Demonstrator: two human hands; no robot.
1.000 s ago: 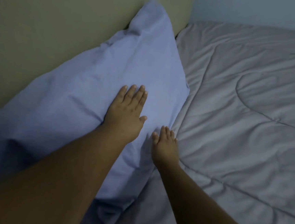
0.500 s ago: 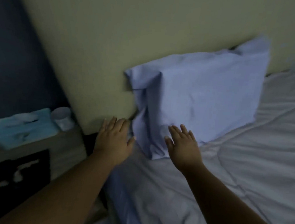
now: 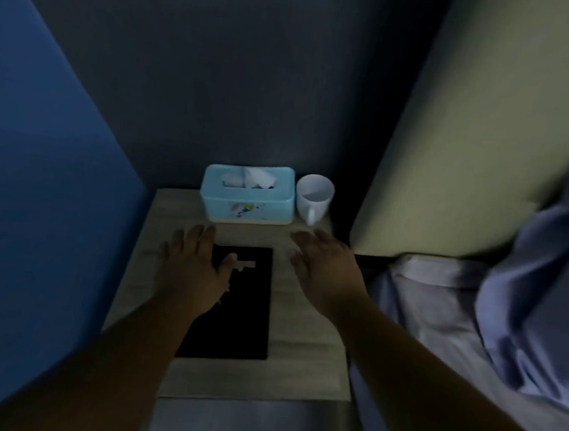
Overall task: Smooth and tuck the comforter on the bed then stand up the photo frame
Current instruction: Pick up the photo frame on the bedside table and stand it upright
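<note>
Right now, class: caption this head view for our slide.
Both hands reach over the flat photo frame on the bedside table, left hand touching it.

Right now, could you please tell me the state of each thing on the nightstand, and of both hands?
Photo frame: lying flat, back up.
Tissue box: tissue sticking out.
Mug: upright.
Left hand: open, over frame.
Right hand: open, empty.

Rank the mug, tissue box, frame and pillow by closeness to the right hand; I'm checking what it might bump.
From the right hand:
1. Mug, just beyond the fingertips.
2. Frame, lying flat to its left; too close to call against the tissue box, beyond-left.
3. Pillow, far right on the bed.
</note>
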